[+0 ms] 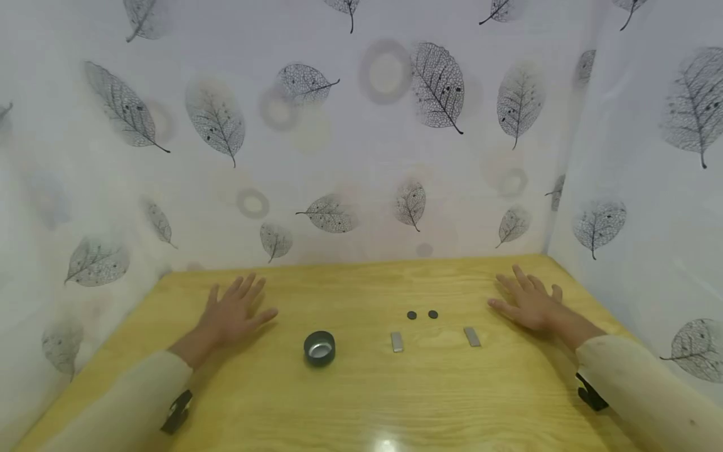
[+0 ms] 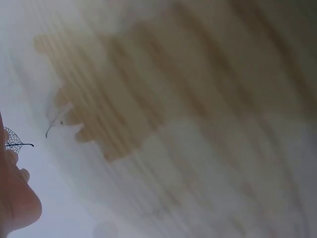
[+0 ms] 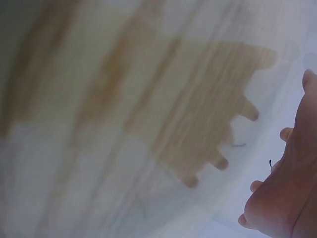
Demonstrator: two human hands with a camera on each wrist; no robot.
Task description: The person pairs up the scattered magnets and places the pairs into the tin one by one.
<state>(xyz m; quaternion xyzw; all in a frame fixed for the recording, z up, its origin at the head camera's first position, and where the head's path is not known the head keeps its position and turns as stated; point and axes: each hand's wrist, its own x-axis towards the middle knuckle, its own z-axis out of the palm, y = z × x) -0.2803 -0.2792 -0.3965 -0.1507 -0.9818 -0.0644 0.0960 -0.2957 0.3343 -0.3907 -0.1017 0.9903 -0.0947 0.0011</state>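
Both hands hold nothing, their fingers spread. On the left side of the table, my left hand [image 1: 234,314] is nearest to a small dark round bowl [image 1: 319,359] with a shiny inside. My right hand [image 1: 531,302] is at the right side, fingers pointing toward the back. Between the hands, two small dark discs [image 1: 412,315] lie side by side. In front of them are a grey rectangular piece [image 1: 397,342] and, farther right, a second grey piece [image 1: 472,336]. In the wrist views, only part of the left hand [image 2: 17,198] and right hand [image 3: 292,193] shows, above the wood surface.
The light wood table [image 1: 350,408] has a glare spot near its front edge. A pale curtain [image 1: 361,144] printed with dark leaves stands behind the table and along both sides.
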